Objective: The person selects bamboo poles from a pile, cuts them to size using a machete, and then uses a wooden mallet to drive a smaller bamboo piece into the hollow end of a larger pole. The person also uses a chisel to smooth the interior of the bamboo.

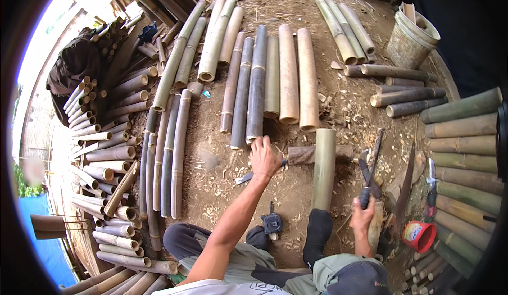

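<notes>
My left hand (265,158) reaches forward, its fingers curled over the near end of a dark bamboo tube (257,83) that lies in a row of tubes. Just under that hand, on the dirt, lies a flat metal blade (244,178). My right hand (362,216), low on the right, is closed round the black handle of a long narrow-bladed tool (374,160), its tip pointing away from me. Between the hands a pale green bamboo tube (324,173) rests across a brown log (302,155), its near end by my dark-socked foot.
Bamboo tubes (119,155) are stacked along the left, and thick green ones (465,144) along the right. A dirty white bucket (410,43) stands at the far right. Nearer are a red tub (419,236), a saw-like blade (407,181) and a dark blue buckled object (271,222). Shavings litter the ground.
</notes>
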The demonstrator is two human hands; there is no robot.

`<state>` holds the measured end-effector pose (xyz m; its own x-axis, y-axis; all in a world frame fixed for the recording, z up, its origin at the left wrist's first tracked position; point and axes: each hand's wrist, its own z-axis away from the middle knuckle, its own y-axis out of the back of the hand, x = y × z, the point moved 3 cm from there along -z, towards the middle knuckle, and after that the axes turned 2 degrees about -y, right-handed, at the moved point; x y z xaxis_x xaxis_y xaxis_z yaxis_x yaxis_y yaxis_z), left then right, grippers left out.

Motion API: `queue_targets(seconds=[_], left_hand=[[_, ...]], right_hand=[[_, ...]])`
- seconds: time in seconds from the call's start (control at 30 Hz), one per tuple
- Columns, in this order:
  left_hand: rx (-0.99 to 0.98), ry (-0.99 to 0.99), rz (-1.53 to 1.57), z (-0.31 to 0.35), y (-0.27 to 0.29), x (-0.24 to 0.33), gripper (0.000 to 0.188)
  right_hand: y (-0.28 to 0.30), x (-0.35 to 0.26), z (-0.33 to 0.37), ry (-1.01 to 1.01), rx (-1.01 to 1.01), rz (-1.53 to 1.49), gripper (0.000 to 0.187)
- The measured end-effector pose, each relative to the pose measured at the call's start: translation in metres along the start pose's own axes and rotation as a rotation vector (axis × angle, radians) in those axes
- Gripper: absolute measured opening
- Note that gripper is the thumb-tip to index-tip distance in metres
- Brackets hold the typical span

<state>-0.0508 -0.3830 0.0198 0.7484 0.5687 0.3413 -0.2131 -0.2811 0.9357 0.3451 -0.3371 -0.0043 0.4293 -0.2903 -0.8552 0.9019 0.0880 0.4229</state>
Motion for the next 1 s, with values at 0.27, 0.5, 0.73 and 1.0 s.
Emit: queue_targets(seconds=[0.27, 0.5, 0.73, 1.0], left_hand=[[-0.065, 0.361, 0.234, -0.076, -0.035, -0.074, 0.083], [0.007, 0.302, 0.984, -0.098, -0.039, -0.004, 0.071], [0.102, 0.001, 0.205, -0.067, -0.051, 0.016, 0.096], [0.105, 0.16, 0.081, -0.073, -0.041, -0.065, 0.084]], right_hand=[[-0.07, 0.025, -0.022, 0.302, -0.195, 0.499, 0.055], [-0.067, 0.056, -0.032, 0.273, -0.24, 0.617, 0.055], [-0.071, 0.048, -0.033, 0.161, -0.229, 0.724, 0.052], [-0.073, 0.048, -0.033, 0.162, -0.256, 0.724, 0.051]])
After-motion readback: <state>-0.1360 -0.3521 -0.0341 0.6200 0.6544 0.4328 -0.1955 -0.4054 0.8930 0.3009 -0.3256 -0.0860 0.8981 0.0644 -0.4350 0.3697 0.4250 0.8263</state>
